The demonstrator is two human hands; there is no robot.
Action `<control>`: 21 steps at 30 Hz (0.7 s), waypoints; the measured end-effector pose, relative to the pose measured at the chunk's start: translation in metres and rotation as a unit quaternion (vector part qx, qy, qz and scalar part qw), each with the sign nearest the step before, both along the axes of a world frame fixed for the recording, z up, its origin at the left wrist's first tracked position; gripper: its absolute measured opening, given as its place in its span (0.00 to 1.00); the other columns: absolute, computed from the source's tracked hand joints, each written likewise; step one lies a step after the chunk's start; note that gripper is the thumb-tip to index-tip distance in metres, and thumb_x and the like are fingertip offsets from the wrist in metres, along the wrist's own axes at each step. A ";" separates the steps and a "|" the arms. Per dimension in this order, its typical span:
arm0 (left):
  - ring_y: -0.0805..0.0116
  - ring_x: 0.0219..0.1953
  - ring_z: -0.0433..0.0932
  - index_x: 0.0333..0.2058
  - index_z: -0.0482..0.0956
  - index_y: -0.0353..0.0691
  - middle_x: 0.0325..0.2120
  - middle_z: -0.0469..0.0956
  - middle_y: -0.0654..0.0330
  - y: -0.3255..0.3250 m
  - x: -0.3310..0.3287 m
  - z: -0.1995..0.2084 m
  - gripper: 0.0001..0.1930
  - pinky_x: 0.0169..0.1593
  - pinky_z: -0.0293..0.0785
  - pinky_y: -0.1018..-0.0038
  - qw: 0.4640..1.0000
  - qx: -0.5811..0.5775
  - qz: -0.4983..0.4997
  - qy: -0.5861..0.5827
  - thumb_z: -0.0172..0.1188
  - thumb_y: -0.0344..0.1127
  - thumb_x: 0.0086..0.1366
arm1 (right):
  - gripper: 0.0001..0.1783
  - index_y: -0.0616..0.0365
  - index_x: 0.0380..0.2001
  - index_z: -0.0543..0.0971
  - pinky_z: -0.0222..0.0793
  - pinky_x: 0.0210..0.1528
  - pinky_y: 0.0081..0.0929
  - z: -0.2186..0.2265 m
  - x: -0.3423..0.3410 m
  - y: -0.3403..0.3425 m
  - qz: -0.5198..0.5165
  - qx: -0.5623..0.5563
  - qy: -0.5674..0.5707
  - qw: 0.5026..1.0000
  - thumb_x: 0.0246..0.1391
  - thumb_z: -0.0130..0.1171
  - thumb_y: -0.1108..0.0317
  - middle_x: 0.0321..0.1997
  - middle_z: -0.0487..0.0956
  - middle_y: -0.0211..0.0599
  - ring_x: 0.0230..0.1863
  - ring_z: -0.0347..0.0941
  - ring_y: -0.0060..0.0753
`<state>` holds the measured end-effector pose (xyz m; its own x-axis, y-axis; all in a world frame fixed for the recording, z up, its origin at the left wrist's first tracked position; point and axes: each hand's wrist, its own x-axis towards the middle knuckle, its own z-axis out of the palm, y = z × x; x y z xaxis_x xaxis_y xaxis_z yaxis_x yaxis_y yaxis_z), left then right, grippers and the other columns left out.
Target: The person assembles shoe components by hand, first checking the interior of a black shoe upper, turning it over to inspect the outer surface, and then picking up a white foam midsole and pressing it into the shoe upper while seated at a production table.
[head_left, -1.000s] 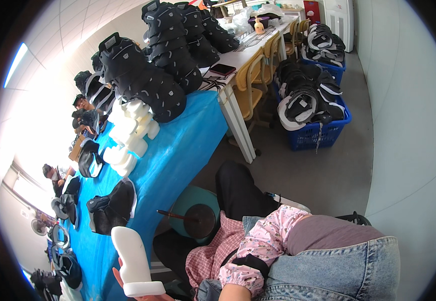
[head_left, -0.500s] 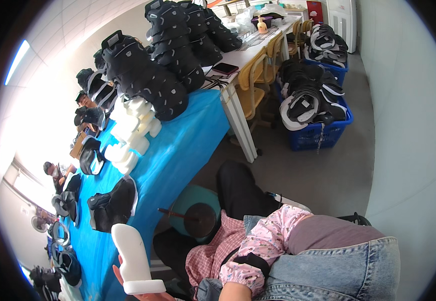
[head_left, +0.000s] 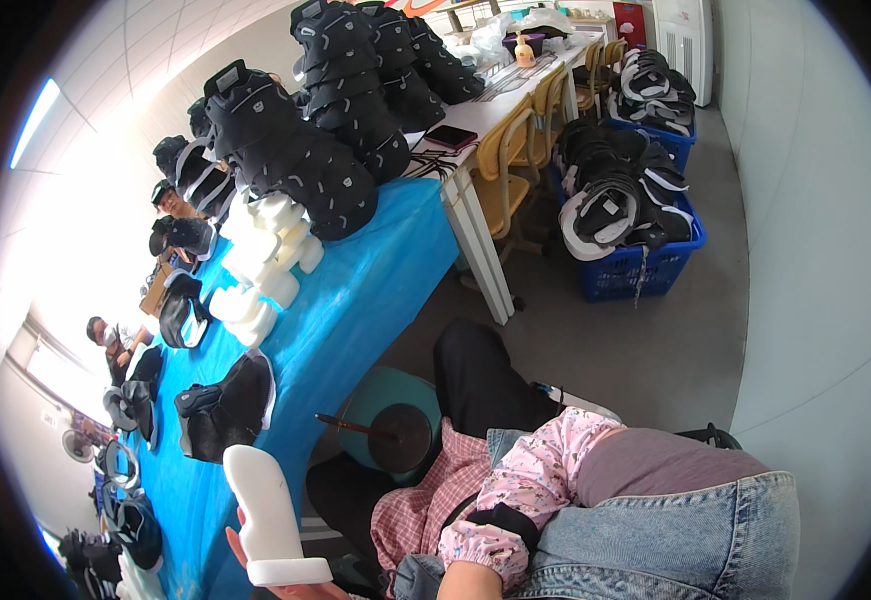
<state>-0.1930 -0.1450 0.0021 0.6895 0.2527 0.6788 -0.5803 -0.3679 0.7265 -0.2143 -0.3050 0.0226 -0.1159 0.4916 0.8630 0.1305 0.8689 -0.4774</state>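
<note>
My left hand [head_left: 302, 591] comes in at the lower edge, its fingers wrapped round a smooth white L-shaped piece [head_left: 263, 505] with a flat flange at its lower end. Part of the hand is hidden behind this piece and cut off by the frame. My right forearm, in a pink patterned oversleeve, reaches down to the lower edge; only the wrist shows and the right hand is out of view. Nearest to the white piece on the blue-covered table [head_left: 360, 265] stands a black boot-shaped padded item [head_left: 230, 405] with a pale edge.
Black padded pieces [head_left: 290, 150] stand in tall stacks beside piled white pieces [head_left: 255, 250]. Behind are a dark phone [head_left: 451, 137] and wooden chairs [head_left: 503, 165]. Blue baskets [head_left: 645, 268] of black-and-grey pieces line the aisle. A teal stool [head_left: 420, 400] stands by the table. People sit across it.
My left hand and the white piece stay almost where they were. Across the table, people have shifted their heads a little.
</note>
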 end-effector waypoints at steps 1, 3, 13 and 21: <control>0.61 0.43 0.71 0.51 0.67 0.33 0.42 0.72 0.53 -0.001 0.001 0.000 0.34 0.46 0.69 0.67 1.000 -0.008 0.001 -0.004 0.46 0.62 0.63 | 0.31 0.67 0.51 0.63 0.61 0.53 0.33 0.000 0.000 -0.001 -0.001 0.001 0.000 1.000 0.51 0.60 0.58 0.52 0.70 0.43 0.50 0.66 0.31; 0.61 0.42 0.72 0.50 0.67 0.33 0.41 0.72 0.53 -0.002 0.001 0.000 0.33 0.46 0.69 0.67 1.000 -0.017 0.003 -0.008 0.46 0.61 0.63 | 0.31 0.67 0.51 0.63 0.61 0.53 0.33 0.000 0.001 -0.001 -0.003 0.001 -0.001 1.000 0.51 0.60 0.58 0.52 0.70 0.43 0.50 0.66 0.31; 0.62 0.41 0.72 0.50 0.68 0.33 0.40 0.72 0.54 -0.005 -0.001 0.006 0.32 0.45 0.69 0.68 1.000 -0.013 0.000 0.015 0.48 0.60 0.63 | 0.30 0.67 0.50 0.64 0.61 0.53 0.33 0.000 0.001 -0.001 -0.011 0.004 0.001 1.000 0.51 0.60 0.58 0.51 0.70 0.43 0.49 0.67 0.32; 0.62 0.43 0.71 0.52 0.65 0.33 0.42 0.71 0.54 0.005 0.000 -0.005 0.34 0.46 0.69 0.68 0.999 -0.035 -0.027 0.003 0.50 0.60 0.62 | 0.29 0.67 0.50 0.64 0.61 0.53 0.33 0.001 0.001 -0.003 -0.015 0.003 0.001 1.000 0.51 0.60 0.59 0.51 0.70 0.43 0.49 0.67 0.32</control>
